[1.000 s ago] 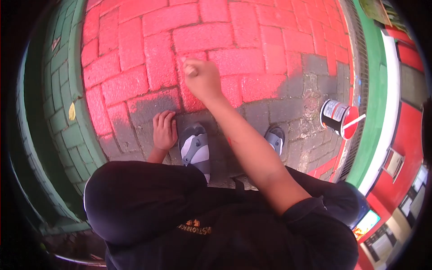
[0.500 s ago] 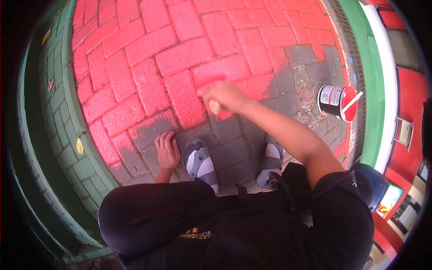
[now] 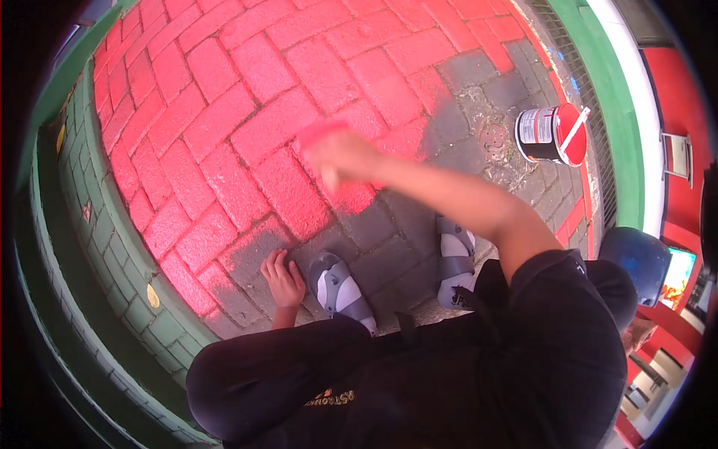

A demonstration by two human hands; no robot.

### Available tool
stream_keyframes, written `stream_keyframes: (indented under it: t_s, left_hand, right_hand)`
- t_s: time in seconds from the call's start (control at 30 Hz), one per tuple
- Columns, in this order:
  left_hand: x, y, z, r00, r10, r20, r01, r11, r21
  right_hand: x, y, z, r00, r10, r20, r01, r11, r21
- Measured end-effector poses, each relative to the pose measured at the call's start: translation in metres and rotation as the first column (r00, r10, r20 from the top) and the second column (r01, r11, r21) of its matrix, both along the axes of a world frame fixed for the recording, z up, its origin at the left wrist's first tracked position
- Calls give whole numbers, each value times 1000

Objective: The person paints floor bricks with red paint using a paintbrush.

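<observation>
My right hand (image 3: 344, 157) is closed around a paintbrush; its red-coated bristles (image 3: 320, 133) show blurred beyond my fingers, and the handle is hidden in the grip. The bristles are over red-painted pavers (image 3: 288, 191) and look low against them. My left hand (image 3: 284, 278) holds nothing, its fingers bent but apart, close to the edge where red paint meets bare grey pavers (image 3: 366, 228). It is beside my left sandal (image 3: 338, 286). To the right stands an open paint can (image 3: 540, 135) with red paint inside and a white stick (image 3: 574, 129) across its mouth.
My right sandal (image 3: 455, 262) is on unpainted grey pavers. A green-painted kerb (image 3: 123, 217) curves along the left. At right run a drain grate (image 3: 598, 150) and a green strip (image 3: 624, 142). A dark blue container (image 3: 636, 262) is behind my right arm.
My right hand has moved slightly left with the paintbrush and is more blurred. The view has shifted and tilted. My left hand stays near the same paint edge.
</observation>
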State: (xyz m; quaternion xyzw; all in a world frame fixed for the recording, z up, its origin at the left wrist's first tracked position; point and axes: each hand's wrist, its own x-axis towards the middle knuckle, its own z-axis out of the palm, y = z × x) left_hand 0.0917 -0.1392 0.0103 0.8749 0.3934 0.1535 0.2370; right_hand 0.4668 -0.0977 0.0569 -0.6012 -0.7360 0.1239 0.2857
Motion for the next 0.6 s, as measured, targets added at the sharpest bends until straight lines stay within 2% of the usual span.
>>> stream_keyframes:
  t_s: [0.03,0.1,0.13,0.2,0.23,0.3,0.33,0.37,0.4,0.43,0.5,0.53,0.57,0.6]
  left_hand:
    - [2,0,0,1000,-3,7,3,1000,2]
    - [1,1,2,999,4,-33,-4,1000,4]
    - [2,2,2,999,5,-33,-4,1000,4]
    - [2,0,3,1000,16,-22,-17,1000,-10]
    - [1,-1,2,1000,12,-23,-13,1000,-13]
    - [0,-1,-2,999,19,-31,-19,1000,6]
    - [0,-1,-2,999,24,-35,-24,1000,7]
    - [0,-1,-2,999,23,-31,-23,1000,-3]
    - [0,-1,-2,999,23,-26,-23,1000,-13]
    - [-1,-1,-1,999,30,-30,-30,999,-14]
    - [-1,-1,-1,999,30,-28,-30,1000,4]
    - [0,-1,-2,999,39,-28,-39,999,-4]
    - [0,-1,-2,999,27,-22,-27,1000,-4]
    - [-1,-1,-1,1000,18,-17,-18,1000,-3]
  right_hand:
    - [-14,-28,-14,996,65,57,-72,987,141]
    - [-26,-68,0,965,261,-34,-263,957,-120]
    - [-20,-67,15,965,262,-35,-264,957,-120]
    - [-8,-61,57,960,240,-142,-279,807,-521]
    - [1,-51,29,866,111,-488,-284,912,-297]
    - [34,-6,6,706,4,-709,-296,910,-290]
    - [66,20,8,876,-74,-476,-212,828,-520]
    - [98,36,-6,866,-111,-488,-118,902,-415]
    - [133,47,-22,650,-483,-587,6,775,-632]
    - [149,45,-2,587,-592,-552,224,774,-593]
    - [193,41,-24,500,-703,-506,528,710,-466]
    - [186,36,-22,506,-703,-500,522,711,-471]
    - [169,22,-14,509,-576,-640,552,789,-271]
    - [150,8,-7,518,-417,-747,574,817,-57]
